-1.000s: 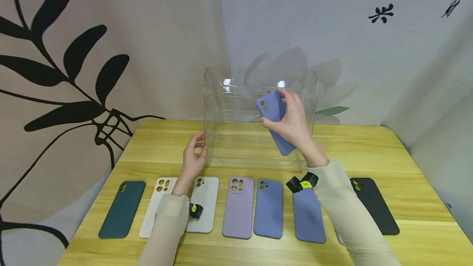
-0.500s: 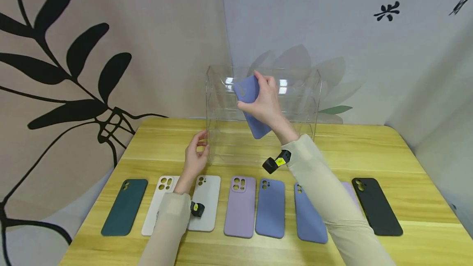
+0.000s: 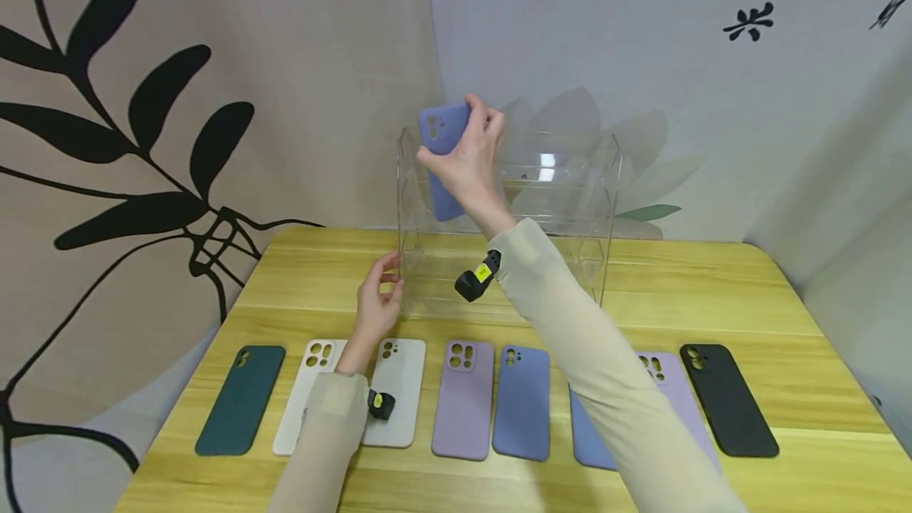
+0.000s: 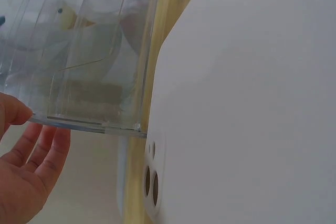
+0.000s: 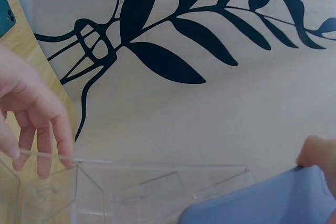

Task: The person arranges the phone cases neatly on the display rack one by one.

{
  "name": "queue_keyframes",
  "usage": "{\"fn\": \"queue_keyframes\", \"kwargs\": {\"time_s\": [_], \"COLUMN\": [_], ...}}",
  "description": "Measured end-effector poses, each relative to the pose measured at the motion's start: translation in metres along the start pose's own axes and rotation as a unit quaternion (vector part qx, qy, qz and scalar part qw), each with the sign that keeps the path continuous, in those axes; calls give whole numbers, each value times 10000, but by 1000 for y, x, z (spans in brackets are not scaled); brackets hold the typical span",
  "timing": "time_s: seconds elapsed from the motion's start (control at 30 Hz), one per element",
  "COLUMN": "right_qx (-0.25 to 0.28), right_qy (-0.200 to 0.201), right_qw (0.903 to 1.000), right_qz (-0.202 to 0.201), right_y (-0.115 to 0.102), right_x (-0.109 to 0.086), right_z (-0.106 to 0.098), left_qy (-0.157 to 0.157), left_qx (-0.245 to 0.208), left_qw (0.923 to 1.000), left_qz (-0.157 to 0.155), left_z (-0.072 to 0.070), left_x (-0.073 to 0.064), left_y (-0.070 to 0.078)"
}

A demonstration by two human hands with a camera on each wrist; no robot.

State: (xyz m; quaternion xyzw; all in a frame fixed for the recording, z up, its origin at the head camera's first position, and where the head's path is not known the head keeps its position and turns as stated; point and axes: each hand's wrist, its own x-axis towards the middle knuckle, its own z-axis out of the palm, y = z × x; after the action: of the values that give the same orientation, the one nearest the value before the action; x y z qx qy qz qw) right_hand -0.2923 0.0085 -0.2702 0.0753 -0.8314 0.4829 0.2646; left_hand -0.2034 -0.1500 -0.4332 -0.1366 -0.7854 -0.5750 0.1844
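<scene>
My right hand (image 3: 466, 157) grips a blue-violet phone case (image 3: 445, 200) by its side edges, thumb on the left and fingers at the top right. The case stands nearly upright at the upper left of a clear plastic tiered rack (image 3: 559, 192); whether it touches the rack I cannot tell. In the right wrist view, the case (image 5: 262, 198) appears at the lower right. My left hand (image 3: 375, 303) pinches the rack's left side edge. In the left wrist view, the thumb and fingers of that hand (image 4: 26, 166) lie on opposite sides of the rack wall (image 4: 94, 87).
Along the table's front (image 3: 712, 275) lie phone cases: dark green (image 3: 241, 400), white (image 3: 298, 410), pale grey-white (image 3: 400, 394), mauve (image 3: 463, 402), blue (image 3: 522, 402), another blue (image 3: 590, 446) half under the right sleeve, lilac (image 3: 670, 382) and black (image 3: 730, 400). A wall with leaf prints stands behind.
My right hand has carried the blue-violet case left and upward across the front of the rack, and the case has turned more upright. The left hand keeps its hold on the rack's edge.
</scene>
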Motion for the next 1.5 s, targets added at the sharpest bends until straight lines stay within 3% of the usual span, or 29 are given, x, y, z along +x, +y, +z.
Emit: {"fn": "queue_keyframes", "kwargs": {"time_s": [0.3,0.47,0.67,1.1,1.5], "right_qx": [83,211,207,-556,-722], "right_qy": [1174,1534,1649,1443,1345], "right_qw": [9928,9879,9859,9841,9836], "right_qz": [-229,-88,199,878,966], "right_y": [6,10,12,9,14], "right_x": [6,4,0,-7,-15], "right_z": [31,41,49,65,76], "left_qy": [71,81,86,127,247], "left_qx": [48,55,-1,123,210], "left_qw": [9999,9999,10000,9998,9994], "left_qz": [98,32,22,112,154], "left_z": [0,0,0,1,2], "left_x": [-1,-1,0,-1,-1], "left_y": [1,2,3,5,2]}}
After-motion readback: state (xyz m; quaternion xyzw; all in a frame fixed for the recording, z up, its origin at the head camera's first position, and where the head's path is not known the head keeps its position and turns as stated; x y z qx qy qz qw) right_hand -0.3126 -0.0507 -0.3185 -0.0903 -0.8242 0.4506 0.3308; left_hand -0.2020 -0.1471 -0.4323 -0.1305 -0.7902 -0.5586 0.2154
